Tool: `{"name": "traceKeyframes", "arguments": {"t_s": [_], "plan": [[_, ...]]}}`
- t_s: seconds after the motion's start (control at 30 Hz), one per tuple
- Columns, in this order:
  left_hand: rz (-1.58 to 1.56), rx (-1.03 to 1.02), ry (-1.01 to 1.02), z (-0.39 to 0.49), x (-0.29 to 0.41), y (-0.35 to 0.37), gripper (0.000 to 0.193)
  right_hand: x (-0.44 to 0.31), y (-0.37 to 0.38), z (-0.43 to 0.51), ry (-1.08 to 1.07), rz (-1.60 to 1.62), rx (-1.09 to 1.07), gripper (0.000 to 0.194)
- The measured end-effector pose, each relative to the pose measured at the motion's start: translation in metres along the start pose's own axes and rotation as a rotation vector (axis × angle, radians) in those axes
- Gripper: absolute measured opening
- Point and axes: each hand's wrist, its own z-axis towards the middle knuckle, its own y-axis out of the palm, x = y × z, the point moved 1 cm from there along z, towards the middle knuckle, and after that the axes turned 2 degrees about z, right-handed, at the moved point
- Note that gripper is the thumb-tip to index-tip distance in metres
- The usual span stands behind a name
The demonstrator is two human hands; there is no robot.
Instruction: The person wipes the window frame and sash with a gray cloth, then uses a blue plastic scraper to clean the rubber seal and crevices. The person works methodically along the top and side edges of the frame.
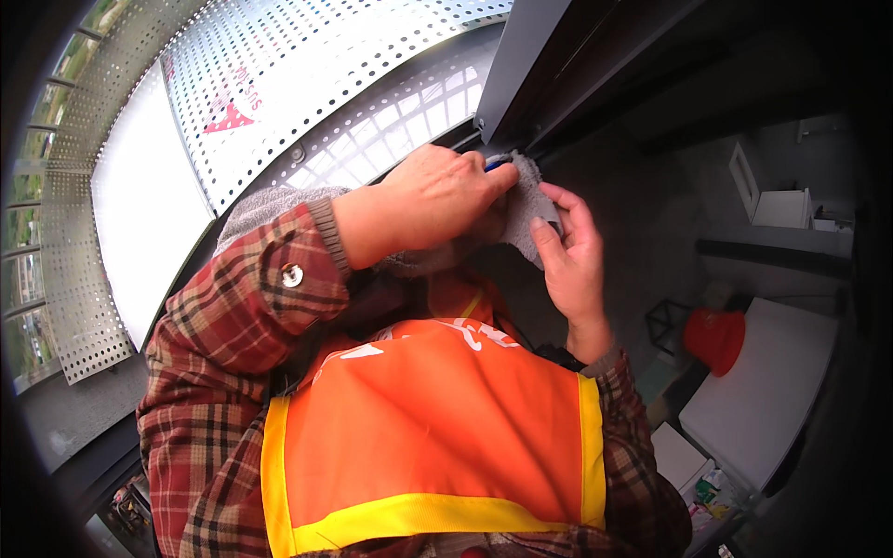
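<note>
My left hand (pixel 436 199) reaches across from the left with its fingers curled around a small blue object (pixel 495 165). Most of that object is hidden, so its kind is unclear. A grey terry cloth (pixel 527 209) hangs just beyond those fingertips, close to the lower corner of a window frame (pixel 520 84). Thumb and fingers of my right hand (pixel 575 254) pinch the cloth's right edge. More grey towelling (pixel 279 209) lies along the sill behind my left forearm.
Outside the opening, a perforated metal panel (pixel 300 84) with red printing and a plain white panel (pixel 146 202) stand on the left. Indoors at right are a red bucket-like container (pixel 715 340), a white-topped surface (pixel 767 390) and a small white cabinet (pixel 781 208). An orange vest (pixel 432 432) covers my torso.
</note>
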Motion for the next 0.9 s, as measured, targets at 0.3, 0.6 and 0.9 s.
{"name": "traceKeyframes", "arguments": {"t_s": [0.3,0.6,0.9], "plan": [[-0.033,-0.224,-0.048,-0.091,-0.004,-0.03,0.035,-0.004,0.016,-0.012,0.247,0.05,-0.409,0.039],[-0.276,0.055,-0.058,-0.089,-0.013,-0.024,0.035,-0.009,0.013,-0.01,0.15,0.206,-0.058,0.03],[-0.248,0.124,-0.046,-0.06,-0.013,-0.013,0.026,-0.022,0.012,0.003,0.134,0.244,0.221,0.029]]}}
